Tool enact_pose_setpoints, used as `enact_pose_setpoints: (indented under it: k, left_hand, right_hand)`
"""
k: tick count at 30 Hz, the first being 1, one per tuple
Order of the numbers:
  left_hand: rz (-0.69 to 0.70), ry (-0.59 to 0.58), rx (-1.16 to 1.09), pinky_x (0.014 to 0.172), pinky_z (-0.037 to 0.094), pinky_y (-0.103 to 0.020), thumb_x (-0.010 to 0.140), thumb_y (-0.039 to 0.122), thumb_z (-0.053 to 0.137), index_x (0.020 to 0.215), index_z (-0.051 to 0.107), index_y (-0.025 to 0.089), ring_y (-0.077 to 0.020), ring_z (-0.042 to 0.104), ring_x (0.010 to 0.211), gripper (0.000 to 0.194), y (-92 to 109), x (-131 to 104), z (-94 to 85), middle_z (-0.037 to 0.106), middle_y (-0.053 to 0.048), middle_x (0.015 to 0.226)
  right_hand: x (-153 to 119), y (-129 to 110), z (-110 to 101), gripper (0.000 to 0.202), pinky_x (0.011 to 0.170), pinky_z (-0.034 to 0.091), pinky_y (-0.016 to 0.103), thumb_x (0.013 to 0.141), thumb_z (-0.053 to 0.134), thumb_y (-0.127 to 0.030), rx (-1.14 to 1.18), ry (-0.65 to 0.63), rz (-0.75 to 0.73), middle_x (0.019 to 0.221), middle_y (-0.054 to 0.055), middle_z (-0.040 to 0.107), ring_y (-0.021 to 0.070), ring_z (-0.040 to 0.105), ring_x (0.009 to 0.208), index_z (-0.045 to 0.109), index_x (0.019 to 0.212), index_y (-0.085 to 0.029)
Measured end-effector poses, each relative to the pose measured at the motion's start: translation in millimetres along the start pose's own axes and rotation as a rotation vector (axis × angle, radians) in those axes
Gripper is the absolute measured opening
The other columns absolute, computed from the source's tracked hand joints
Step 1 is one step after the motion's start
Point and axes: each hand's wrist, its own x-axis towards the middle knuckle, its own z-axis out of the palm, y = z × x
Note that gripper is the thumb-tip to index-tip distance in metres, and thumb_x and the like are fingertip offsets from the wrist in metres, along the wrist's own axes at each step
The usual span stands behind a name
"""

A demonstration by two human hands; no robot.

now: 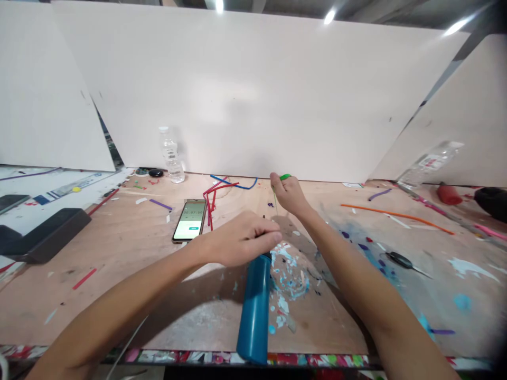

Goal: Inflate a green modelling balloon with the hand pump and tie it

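One phone lies on the surface, left of centre. The left hand has its fingers pressed together, apparently pinching a thin strand above one blue cylinder. Farther off, the right hand pinches a green strip: light, soft and bendy, best gripped at its end. One pair of scissors lies right.

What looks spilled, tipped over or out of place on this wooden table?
A clear plastic bottle lies tipped on its side at the far right. Dried light-blue paint flakes are scattered on the worn wooden table beside the blue cylinder.
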Motion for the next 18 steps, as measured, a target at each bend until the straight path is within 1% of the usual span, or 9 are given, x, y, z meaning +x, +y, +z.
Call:
enact_pose_setpoints:
  k: [2, 3, 5, 7, 9, 11, 13, 16, 18]
  left_hand:
    - [-0.005, -0.022, 0.015, 0.051, 0.025, -0.024, 0.095, 0.035, 0.04, 0.06, 0.037, 0.016, -0.0071, 0.031, 0.053, 0.039, -4.4, 2.3, 1.4, 0.033, 0.005, 0.056]
    - [-0.028, 0.007, 0.02, 0.051, 0.025, -0.024, 0.095, 0.036, 0.04, 0.06, 0.036, 0.017, -0.0072, 0.031, 0.053, 0.04, -11.1, 4.1, 0.2, 0.033, 0.005, 0.057]
    - [-0.117, 0.143, 0.004, 0.049, 0.025, -0.023, 0.095, 0.039, 0.039, 0.062, 0.037, 0.017, -0.0074, 0.032, 0.052, 0.04, -29.8, 7.8, -5.2, 0.034, 0.005, 0.057]
    - [-0.22, 0.296, -0.057, 0.047, 0.026, -0.022, 0.094, 0.043, 0.039, 0.065, 0.041, 0.018, -0.0072, 0.032, 0.049, 0.038, -48.3, 10.2, -11.9, 0.034, 0.005, 0.056]
    - [-0.262, 0.348, -0.122, 0.046, 0.027, -0.021, 0.094, 0.046, 0.04, 0.071, 0.047, 0.017, -0.007, 0.032, 0.047, 0.037, -59.8, 10.8, -16.8, 0.034, 0.006, 0.056]
    - [-0.238, 0.343, -0.182, 0.046, 0.027, -0.02, 0.093, 0.049, 0.042, 0.075, 0.049, 0.017, -0.0067, 0.032, 0.046, 0.037, -62.2, 10.3, -18.3, 0.033, 0.007, 0.054]
    - [-0.203, 0.339, -0.232, 0.045, 0.025, -0.02, 0.093, 0.051, 0.042, 0.075, 0.047, 0.017, -0.0063, 0.031, 0.046, 0.039, -58.9, 9.8, -17.2, 0.032, 0.008, 0.053]
    - [-0.19, 0.316, -0.238, 0.045, 0.024, -0.02, 0.093, 0.05, 0.041, 0.074, 0.047, 0.017, -0.0058, 0.03, 0.046, 0.039, -53.6, 10.1, -15.1, 0.032, 0.007, 0.054]
    - [-0.188, 0.305, -0.196, 0.046, 0.025, -0.02, 0.094, 0.048, 0.04, 0.074, 0.048, 0.016, -0.0059, 0.031, 0.046, 0.039, -52.1, 10.5, -15.1, 0.032, 0.007, 0.055]
  right_hand:
    - [0.3, 2.4, -2.0, 0.069, 0.048, 0.017, 0.031, 0.083, 0.024, -0.082, 0.002, 0.025, 0.005, 0.043, -0.003, 0.019, 0.01, 0.022, 0.043, 0.021, 0.043, -0.025]
    - [-0.8, -0.3, -1.8, 0.069, 0.048, 0.018, 0.031, 0.083, 0.024, -0.082, 0.009, 0.025, 0.007, 0.043, -0.003, 0.019, 0.0099, 0.023, 0.043, 0.022, 0.044, -0.025]
    - [-4.0, -11.1, 0.3, 0.069, 0.047, 0.018, 0.03, 0.083, 0.026, -0.081, 0.066, -0.019, 0.02, 0.044, -0.003, 0.021, 0.0096, 0.024, 0.043, 0.024, 0.045, -0.024]
    - [-6.7, -24.0, 2.5, 0.068, 0.046, 0.019, 0.029, 0.085, 0.029, -0.078, 0.182, -0.083, 0.048, 0.045, -0.003, 0.025, 0.0092, 0.026, 0.043, 0.028, 0.046, -0.023]
    - [-7.1, -33.0, 1.9, 0.067, 0.044, 0.019, 0.028, 0.086, 0.033, -0.077, 0.347, -0.105, 0.092, 0.044, -0.004, 0.025, 0.0086, 0.026, 0.042, 0.029, 0.047, -0.022]
    - [-5.6, -36.0, -2.7, 0.065, 0.043, 0.017, 0.027, 0.084, 0.036, -0.077, 0.502, -0.107, 0.147, 0.044, -0.006, 0.023, 0.008, 0.023, 0.041, 0.026, 0.049, -0.023]
    - [-4.2, -35.7, -9.8, 0.064, 0.042, 0.017, 0.027, 0.082, 0.038, -0.079, 0.575, -0.187, 0.187, 0.045, -0.006, 0.024, 0.008, 0.023, 0.041, 0.028, 0.052, -0.023]
    - [-5.7, -37.9, -17.0, 0.063, 0.045, 0.022, 0.027, 0.086, 0.034, -0.076, 0.479, -0.441, 0.15, 0.047, -0.005, 0.032, 0.0087, 0.029, 0.043, 0.038, 0.057, -0.02]
    - [-8.6, -42.3, -15.6, 0.062, 0.048, 0.023, 0.027, 0.091, 0.031, -0.07, 0.39, -0.522, 0.076, 0.049, -0.004, 0.034, 0.0089, 0.031, 0.045, 0.04, 0.057, -0.019]
